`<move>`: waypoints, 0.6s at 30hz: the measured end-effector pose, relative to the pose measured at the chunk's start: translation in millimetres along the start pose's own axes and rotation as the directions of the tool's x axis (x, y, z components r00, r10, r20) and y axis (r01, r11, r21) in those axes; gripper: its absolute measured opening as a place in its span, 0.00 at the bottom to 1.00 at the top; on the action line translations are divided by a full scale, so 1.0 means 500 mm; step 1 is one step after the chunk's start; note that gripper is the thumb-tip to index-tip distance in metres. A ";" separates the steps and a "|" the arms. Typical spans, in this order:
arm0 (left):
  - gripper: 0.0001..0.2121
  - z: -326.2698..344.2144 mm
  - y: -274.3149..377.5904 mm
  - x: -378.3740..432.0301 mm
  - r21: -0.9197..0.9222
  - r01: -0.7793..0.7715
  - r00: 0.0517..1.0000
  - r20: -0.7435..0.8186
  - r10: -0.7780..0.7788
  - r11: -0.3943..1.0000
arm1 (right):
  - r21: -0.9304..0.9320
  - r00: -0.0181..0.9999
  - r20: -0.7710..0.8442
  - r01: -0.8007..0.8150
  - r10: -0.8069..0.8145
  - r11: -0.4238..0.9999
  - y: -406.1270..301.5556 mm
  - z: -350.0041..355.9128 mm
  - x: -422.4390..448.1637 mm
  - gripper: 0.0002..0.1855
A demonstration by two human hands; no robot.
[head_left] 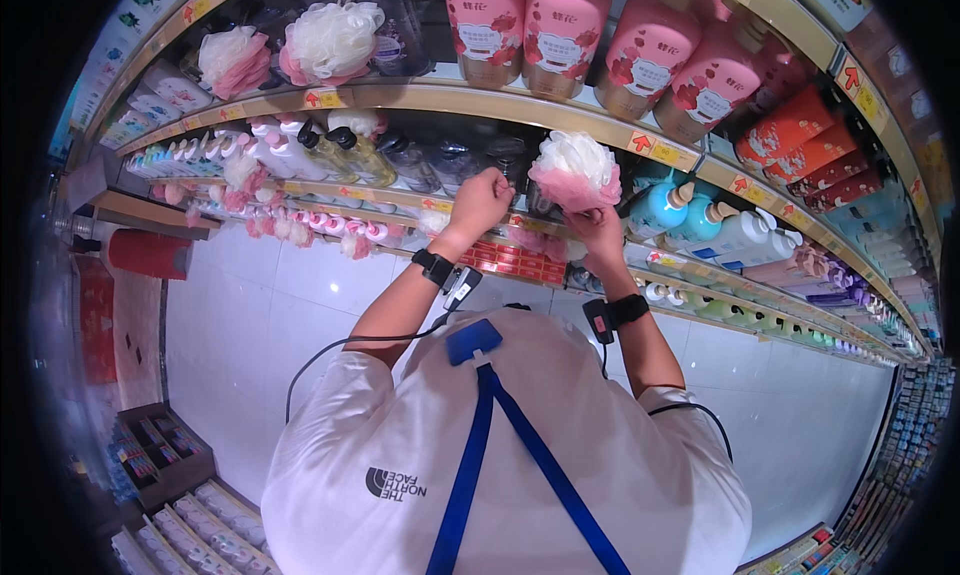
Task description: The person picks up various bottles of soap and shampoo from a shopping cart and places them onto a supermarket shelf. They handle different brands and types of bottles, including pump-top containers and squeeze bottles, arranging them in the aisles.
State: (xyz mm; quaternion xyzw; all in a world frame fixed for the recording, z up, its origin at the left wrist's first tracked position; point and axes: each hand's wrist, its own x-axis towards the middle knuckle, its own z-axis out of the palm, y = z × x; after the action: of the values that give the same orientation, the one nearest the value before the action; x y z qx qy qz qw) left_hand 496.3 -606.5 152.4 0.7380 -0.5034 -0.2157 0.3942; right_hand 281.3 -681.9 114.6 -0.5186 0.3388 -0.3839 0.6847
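A white-and-pink mesh bath pouf (576, 171) is at the front of the middle shelf. My right hand (598, 230) grips its pink underside, with the fingertips partly hidden by the mesh. To its left, my left hand (484, 206) is raised with curled fingers in front of a dark pump bottle (507, 155). Whether anything thin is pinched in those fingers cannot be made out. Turquoise pump bottles (658, 207) stand just right of my right hand.
Pink bottles (562, 31) line the shelf above, beside two more bath poufs (334, 43). A shelf edge (480, 102) with price tags runs over my hands. Red boxes (517, 261) sit lower down. Cables trail from both wrist straps (433, 267). A low display rack (161, 455) stands behind, at left.
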 end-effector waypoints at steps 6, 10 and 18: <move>0.19 -0.075 0.039 -0.013 0.071 -0.303 0.924 -0.220 0.311 0.950 | 0.317 0.982 0.138 -0.170 0.132 0.933 -0.100 0.000 -0.044 0.21; 0.22 -0.090 0.041 -0.003 0.278 -0.408 0.839 -0.260 0.477 0.869 | 0.322 0.943 0.102 -0.332 0.316 0.887 -0.146 0.025 -0.052 0.18; 0.29 -0.067 0.006 0.024 0.243 -0.394 0.901 -0.086 0.425 0.886 | -0.398 0.941 0.207 -0.168 0.267 0.902 -0.055 -0.017 -0.092 0.10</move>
State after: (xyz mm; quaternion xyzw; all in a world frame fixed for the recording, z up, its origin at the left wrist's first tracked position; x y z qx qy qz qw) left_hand 523.6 -605.6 175.6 0.6669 -0.6405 -0.0194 0.3804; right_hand 247.5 -649.9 142.4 -0.6436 0.3706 -0.1622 0.6497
